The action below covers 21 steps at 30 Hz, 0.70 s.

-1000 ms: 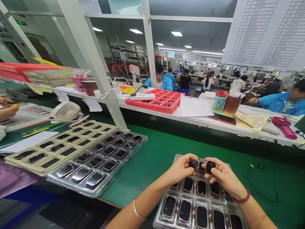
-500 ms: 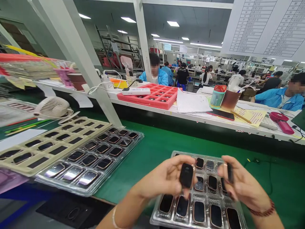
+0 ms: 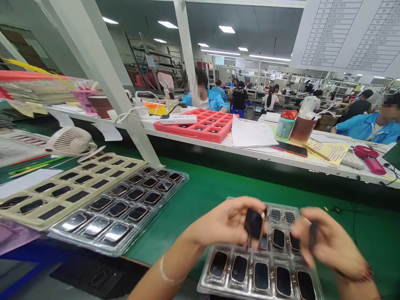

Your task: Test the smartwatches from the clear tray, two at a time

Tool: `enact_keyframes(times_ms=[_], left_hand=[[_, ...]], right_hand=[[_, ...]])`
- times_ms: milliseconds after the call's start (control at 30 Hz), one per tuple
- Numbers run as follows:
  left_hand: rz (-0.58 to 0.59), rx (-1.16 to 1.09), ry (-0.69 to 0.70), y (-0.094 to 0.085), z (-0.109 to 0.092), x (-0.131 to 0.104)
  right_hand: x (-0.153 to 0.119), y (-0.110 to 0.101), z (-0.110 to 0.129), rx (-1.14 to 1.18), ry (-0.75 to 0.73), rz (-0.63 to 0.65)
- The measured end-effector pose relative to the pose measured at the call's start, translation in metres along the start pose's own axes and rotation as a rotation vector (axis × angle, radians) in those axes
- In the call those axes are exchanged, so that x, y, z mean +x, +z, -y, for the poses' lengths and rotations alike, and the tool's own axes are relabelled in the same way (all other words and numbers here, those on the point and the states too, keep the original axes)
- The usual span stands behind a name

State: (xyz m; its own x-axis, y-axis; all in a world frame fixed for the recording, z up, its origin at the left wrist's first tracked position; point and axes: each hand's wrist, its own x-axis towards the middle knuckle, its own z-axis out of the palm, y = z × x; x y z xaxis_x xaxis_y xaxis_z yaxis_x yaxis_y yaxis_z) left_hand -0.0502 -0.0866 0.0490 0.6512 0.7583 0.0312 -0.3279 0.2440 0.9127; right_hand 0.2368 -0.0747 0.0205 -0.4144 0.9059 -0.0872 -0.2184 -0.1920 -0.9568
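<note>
My left hand (image 3: 225,223) holds a smartwatch body (image 3: 254,223) with a black screen and a thin gold rim, pinched between thumb and fingers. It hovers over the back part of a clear plastic tray (image 3: 203,287). My right hand (image 3: 326,237) is blurred by motion at the tray's right side, and a dark smartwatch (image 3: 312,235), seen nearly edge-on, is in its fingers. Several more watches, such as one in the front row (image 3: 261,276), lie face up in the tray's pockets. Two pockets at the back (image 3: 275,216) show only clear plastic. My hands cover some pockets.
To the left stand another clear tray (image 3: 150,225) of watches and a beige tray (image 3: 70,198) with several watches. A slanted white post (image 3: 131,121) rises by a shelf holding a red foam tray (image 3: 187,135), papers (image 3: 253,133) and cups. People in blue sit beyond.
My left hand has shifted slightly right and up with its watch, which is more tilted. My right hand has moved a little right and outward. The trays stay put.
</note>
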Motion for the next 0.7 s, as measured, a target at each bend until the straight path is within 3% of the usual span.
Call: enact_keyframes(times_ms=[67, 133, 233, 367, 700], left_hand=[[-0.004, 0.114, -0.013, 0.0, 0.012, 0.036], [-0.11, 0.222, -0.011, -0.002, 0.027, 0.062], [-0.26, 0.349, 0.013, -0.011, 0.05, 0.081], [-0.292, 0.35, 0.015, -0.02, 0.066, 0.084], [-0.324, 0.321, 0.026, -0.021, 0.072, 0.081]], right_hand=[[0.014, 0.009, -0.006, -0.051, -0.119, 0.023], [0.032, 0.011, -0.015, -0.112, -0.212, 0.014], [0.052, 0.006, -0.031, -0.202, -0.24, -0.049], [0.057, 0.002, -0.046, -0.268, -0.212, -0.03], [0.054, 0.001, -0.055, -0.378, -0.191, 0.013]])
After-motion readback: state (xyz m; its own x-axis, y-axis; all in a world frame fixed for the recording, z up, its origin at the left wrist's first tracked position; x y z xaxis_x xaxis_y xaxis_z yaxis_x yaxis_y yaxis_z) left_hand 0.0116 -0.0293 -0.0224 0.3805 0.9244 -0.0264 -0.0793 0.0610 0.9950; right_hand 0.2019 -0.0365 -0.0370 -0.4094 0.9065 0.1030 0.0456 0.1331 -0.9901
